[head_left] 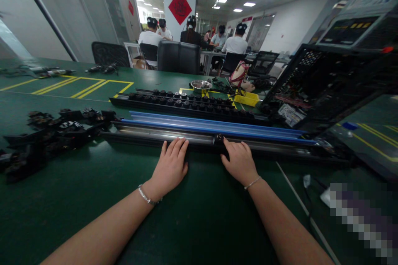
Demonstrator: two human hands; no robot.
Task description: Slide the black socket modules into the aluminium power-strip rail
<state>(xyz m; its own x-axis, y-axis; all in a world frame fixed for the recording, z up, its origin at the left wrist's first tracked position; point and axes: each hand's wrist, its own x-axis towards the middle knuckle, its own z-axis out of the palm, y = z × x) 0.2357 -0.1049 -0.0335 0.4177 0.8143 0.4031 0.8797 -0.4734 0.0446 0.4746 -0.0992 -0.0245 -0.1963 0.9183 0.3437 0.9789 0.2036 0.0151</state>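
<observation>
A long black rail (139, 136) with a shiny metallic channel lies across the table. My left hand (172, 161) rests with its fingertips on the near edge of this rail, fingers apart and holding nothing. A small black part (219, 138) sits in the channel. My right hand (239, 159) touches its right side with the index finger, the thumb apart from that finger and nothing gripped. Just behind the black rail runs a long blue rail (199, 123).
Black parts (59, 132) are heaped at left. Behind the rails are another black rail (174, 101) filled with small parts, a metal bowl (200, 85) and a yellow tray (247, 98). An open black case (329, 87) stands at right. Several people sit beyond.
</observation>
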